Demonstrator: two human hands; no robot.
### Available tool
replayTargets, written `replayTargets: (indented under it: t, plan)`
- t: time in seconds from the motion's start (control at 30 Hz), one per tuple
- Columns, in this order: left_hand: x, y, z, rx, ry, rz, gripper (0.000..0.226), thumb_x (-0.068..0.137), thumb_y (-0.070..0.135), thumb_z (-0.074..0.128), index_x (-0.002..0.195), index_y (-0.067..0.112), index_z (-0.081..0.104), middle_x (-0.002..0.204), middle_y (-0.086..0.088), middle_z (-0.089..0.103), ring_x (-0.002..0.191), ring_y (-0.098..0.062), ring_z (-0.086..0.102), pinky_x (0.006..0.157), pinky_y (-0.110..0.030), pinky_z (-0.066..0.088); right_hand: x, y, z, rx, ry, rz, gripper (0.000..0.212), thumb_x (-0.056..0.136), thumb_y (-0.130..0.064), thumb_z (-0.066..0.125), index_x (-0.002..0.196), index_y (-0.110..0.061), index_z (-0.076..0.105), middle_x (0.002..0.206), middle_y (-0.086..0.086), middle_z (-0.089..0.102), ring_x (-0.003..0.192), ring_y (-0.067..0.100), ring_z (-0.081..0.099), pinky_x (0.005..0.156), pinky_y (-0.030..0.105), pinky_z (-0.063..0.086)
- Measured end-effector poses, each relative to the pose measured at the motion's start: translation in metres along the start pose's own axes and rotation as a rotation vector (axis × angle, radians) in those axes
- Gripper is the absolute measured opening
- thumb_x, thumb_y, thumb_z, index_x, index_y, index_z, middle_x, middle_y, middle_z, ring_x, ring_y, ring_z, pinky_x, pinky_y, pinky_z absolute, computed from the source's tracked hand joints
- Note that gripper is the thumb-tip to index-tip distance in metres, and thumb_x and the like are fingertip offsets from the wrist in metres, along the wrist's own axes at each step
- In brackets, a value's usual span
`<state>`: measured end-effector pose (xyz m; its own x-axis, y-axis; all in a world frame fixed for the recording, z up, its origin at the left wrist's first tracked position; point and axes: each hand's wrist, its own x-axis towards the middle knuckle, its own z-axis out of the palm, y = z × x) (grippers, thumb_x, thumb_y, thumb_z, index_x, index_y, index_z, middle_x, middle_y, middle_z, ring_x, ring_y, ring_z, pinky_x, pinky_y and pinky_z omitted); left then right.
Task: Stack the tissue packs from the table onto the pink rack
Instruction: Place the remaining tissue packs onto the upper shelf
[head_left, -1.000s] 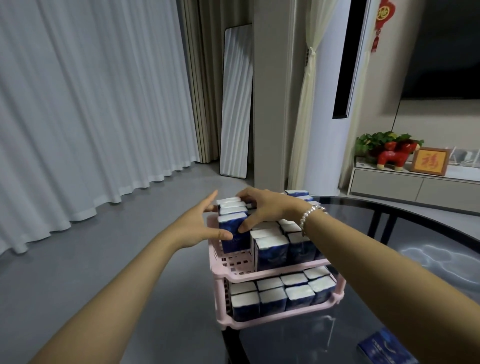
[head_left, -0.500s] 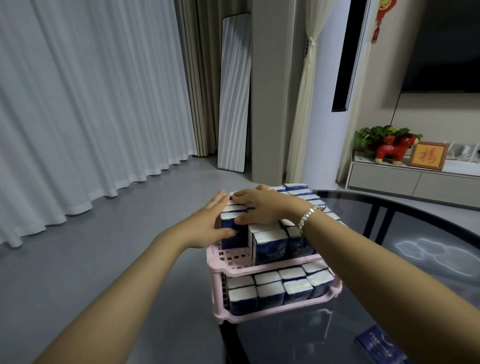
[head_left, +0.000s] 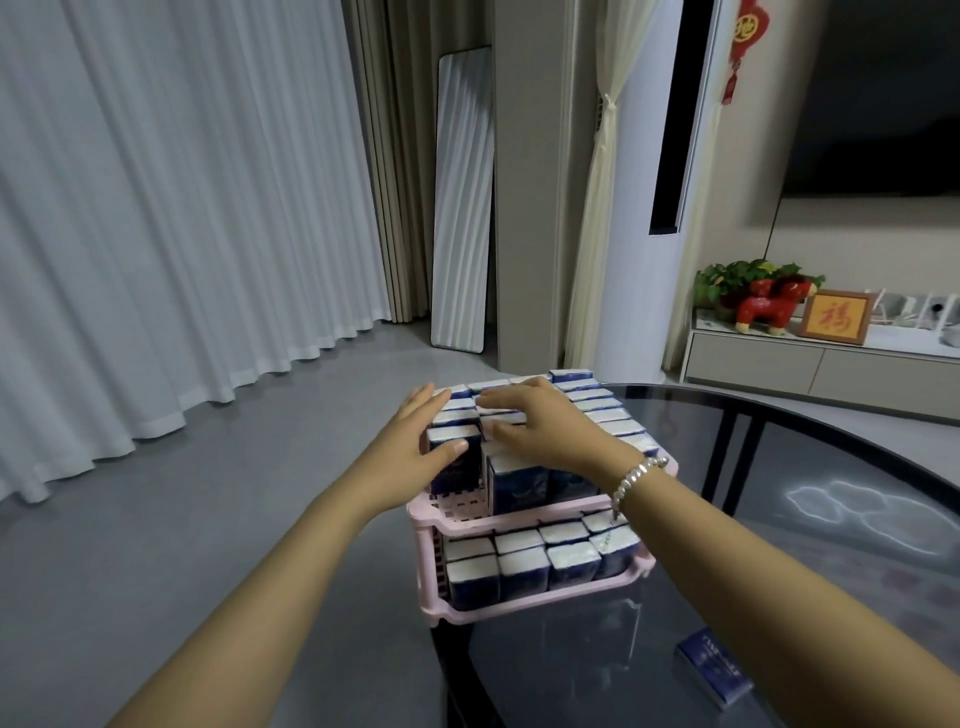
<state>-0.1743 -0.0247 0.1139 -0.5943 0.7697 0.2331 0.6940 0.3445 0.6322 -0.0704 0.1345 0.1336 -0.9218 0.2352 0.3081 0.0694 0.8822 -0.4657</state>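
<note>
Mirror (head_left: 462, 197) and curtains (head_left: 171, 208) behind pink rack (head_left: 524, 608).

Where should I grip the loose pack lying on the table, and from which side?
Judging by its pose, take the loose pack by its two long edges, coming straight down from above. It lies flat on the glass table at bottom right, broad face up, nothing beside it, so the sides look free. The right hand is nearer; it now rests on the packs in the rack.

Both forearms bare, no sleeves in view; silver beaded bracelet (head_left: 638, 475) on right wrist
</note>
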Motion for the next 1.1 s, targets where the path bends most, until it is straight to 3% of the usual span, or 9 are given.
replayTargets:
  t: [0.1, 0.2, 0.27, 0.37, 0.5, 0.6, 0.77, 0.93, 1.1]
  plan:
    - [-0.02, 0.024, 0.01, -0.084, 0.206, 0.068, 0.045, 0.095, 0.026, 0.054, 0.139, 0.024, 0.046, 0.149, 0.009, 0.035, 0.142, -0.007, 0.023, 0.115, -0.023, 0.018, -0.033, -0.002, -0.008, 0.074, 0.153, 0.012, 0.033, 0.093, -0.028, 0.053, 0.126, -0.025, 0.058, 0.126, -0.007, 0.059, 0.124, 0.015, 0.037, 0.109, 0.037, 0.03]
    - [-0.041, 0.049, 0.03, -0.102, 0.316, 0.159, 0.029, 0.094, 0.028, 0.054, 0.122, 0.027, 0.059, 0.126, 0.012, 0.053, 0.125, -0.001, 0.042, 0.115, -0.036, 0.027, -0.074, 0.0, -0.013, 0.118, 0.24, 0.035, 0.029, 0.093, -0.025, 0.053, 0.12, -0.027, 0.062, 0.119, -0.013, 0.062, 0.117, 0.008, 0.04, 0.1, 0.024, 0.033]
    - [-0.053, 0.066, 0.051, -0.101, 0.34, 0.212, 0.026, 0.09, 0.028, 0.054, 0.114, 0.026, 0.064, 0.117, 0.013, 0.057, 0.114, 0.009, 0.043, 0.116, -0.026, 0.018, -0.105, 0.008, -0.016, 0.133, 0.274, 0.074, 0.026, 0.092, -0.024, 0.054, 0.116, -0.027, 0.064, 0.112, -0.016, 0.062, 0.112, 0.003, 0.041, 0.091, 0.009, 0.032]
    - [-0.068, 0.087, 0.087, -0.187, 0.293, 0.258, 0.025, 0.086, 0.023, 0.055, 0.108, 0.023, 0.067, 0.109, 0.011, 0.058, 0.109, -0.001, 0.05, 0.103, -0.011, 0.029, -0.15, 0.023, -0.016, 0.155, 0.291, 0.154, 0.025, 0.091, -0.022, 0.055, 0.113, -0.028, 0.065, 0.101, -0.022, 0.059, 0.105, 0.0, 0.041, 0.08, 0.002, 0.032]
    - [-0.084, 0.1, 0.144, -0.255, 0.163, 0.213, 0.022, 0.09, 0.014, 0.058, 0.107, 0.022, 0.068, 0.11, 0.008, 0.058, 0.107, -0.002, 0.051, 0.092, -0.002, 0.033, -0.205, 0.05, -0.005, 0.111, 0.307, 0.284, 0.024, 0.09, -0.02, 0.056, 0.109, -0.029, 0.067, 0.095, -0.021, 0.059, 0.099, 0.004, 0.044, 0.076, 0.008, 0.033]
    - [-0.092, 0.104, 0.193, -0.3, 0.032, 0.106, 0.022, 0.091, 0.014, 0.058, 0.11, 0.021, 0.067, 0.109, 0.009, 0.056, 0.109, -0.004, 0.052, 0.097, -0.015, 0.039, -0.244, 0.073, 0.005, 0.081, 0.29, 0.429, 0.025, 0.089, -0.018, 0.057, 0.109, -0.027, 0.067, 0.1, -0.014, 0.059, 0.102, 0.008, 0.045, 0.081, 0.016, 0.032]
    - [-0.105, 0.102, 0.255, -0.318, -0.064, -0.161, 0.024, 0.094, 0.022, 0.056, 0.117, 0.018, 0.062, 0.112, 0.009, 0.049, 0.114, -0.008, 0.048, 0.098, -0.018, 0.036, -0.302, 0.105, 0.016, -0.028, 0.258, 0.66, 0.026, 0.085, -0.027, 0.064, 0.11, -0.028, 0.067, 0.106, -0.009, 0.057, 0.108, 0.019, 0.046, 0.084, 0.024, 0.03]
    - [-0.104, 0.098, 0.281, -0.191, -0.105, -0.237, 0.053, 0.092, 0.041, 0.055, 0.139, 0.021, 0.045, 0.148, 0.003, 0.038, 0.138, -0.016, 0.032, 0.112, -0.032, 0.021, -0.335, 0.115, 0.027, -0.017, 0.235, 0.748, 0.049, 0.076, -0.047, 0.07, 0.121, -0.033, 0.058, 0.124, -0.011, 0.046, 0.117, 0.016, 0.037, 0.097, 0.029, 0.026]
    - [-0.092, 0.095, 0.287, -0.079, -0.131, -0.278, 0.068, 0.087, 0.05, 0.058, 0.145, 0.025, 0.034, 0.149, 0.0, 0.037, 0.139, -0.021, 0.026, 0.112, -0.038, 0.019, -0.343, 0.114, 0.039, 0.021, 0.354, 0.849, 0.064, 0.06, -0.056, 0.078, 0.112, -0.026, 0.058, 0.105, -0.008, 0.047, 0.107, 0.017, 0.046, 0.089, 0.029, 0.034]
